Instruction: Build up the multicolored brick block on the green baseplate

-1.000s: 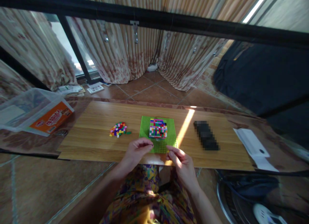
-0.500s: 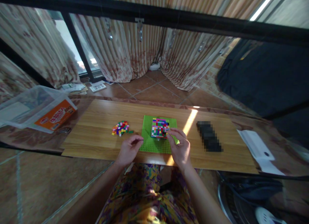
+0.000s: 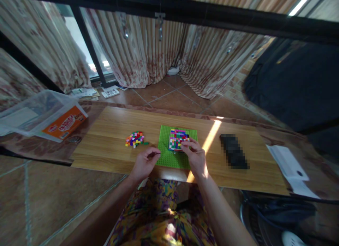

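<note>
A square build of many-coloured toy bricks (image 3: pixel 177 137) sits on a green studded baseplate (image 3: pixel 165 159). My right hand (image 3: pixel 197 159) reaches over the plate, thumb and fingers pinched at the build's front right; whatever is between the tips is hidden. At the plate's left front edge, my left hand (image 3: pixel 145 164) is closed in a pinch on a tiny dark piece, too small to name. A heap of small loose bricks (image 3: pixel 135 138) lies on the wood left of the plate, with a dark green brick (image 3: pixel 146 143) at its right side.
The wooden board (image 3: pixel 103 143) carries a pixelated black object (image 3: pixel 234 150) to the right. Beyond its right end lies a white item (image 3: pixel 288 163). A clear plastic bin (image 3: pixel 39 113) with an orange label stands at left. Curtains hang behind.
My right hand has come slightly left and closer over the front right of the build. My left hand keeps its pinch beside the plate. The whole view has shifted slightly.
</note>
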Demonstrator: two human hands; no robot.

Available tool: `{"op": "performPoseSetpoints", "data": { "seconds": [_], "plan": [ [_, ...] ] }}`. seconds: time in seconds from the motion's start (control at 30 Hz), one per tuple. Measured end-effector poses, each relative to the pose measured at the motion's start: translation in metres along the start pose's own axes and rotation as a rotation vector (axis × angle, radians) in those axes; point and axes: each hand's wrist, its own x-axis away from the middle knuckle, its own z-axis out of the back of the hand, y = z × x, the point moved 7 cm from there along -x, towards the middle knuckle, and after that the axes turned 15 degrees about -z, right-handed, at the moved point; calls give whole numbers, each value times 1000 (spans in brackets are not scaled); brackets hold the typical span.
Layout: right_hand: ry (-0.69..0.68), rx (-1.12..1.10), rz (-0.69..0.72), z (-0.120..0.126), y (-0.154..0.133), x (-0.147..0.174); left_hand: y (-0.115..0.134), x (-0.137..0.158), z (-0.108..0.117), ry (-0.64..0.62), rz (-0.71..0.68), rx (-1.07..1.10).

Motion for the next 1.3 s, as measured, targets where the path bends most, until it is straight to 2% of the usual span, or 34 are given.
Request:
{"op": "performPoseSetpoints", "data": {
  "seconds": [0.17,0.43,0.67,0.77,0.87,0.97,1.03,1.13,1.3],
  "plan": [
    [-12,-38,-57,-2,5,-4,1,0,0,1,-2,4],
    [-7,-7,-24,-4,8,-4,3,2,-3,19,4,25],
    [-18,-106,-37,0,8,-1,1,4,-3,44,27,62],
    [59,23,51,7,-3,12,-1,5,-3,47,27,79],
    [190,228,243,8,-26,41,-3,5,-3,50,14,93],
    [91,356,373,-13,-39,67,-4,6,-3,46,17,120],
    [-25,440,392,-30,-36,77,-4,6,-4,43,30,151],
    [-123,511,334,-48,-24,80,-2,6,-4,36,48,205],
    [-196,484,256,-60,-15,75,1,7,-7,-19,62,277]
  ]
}}
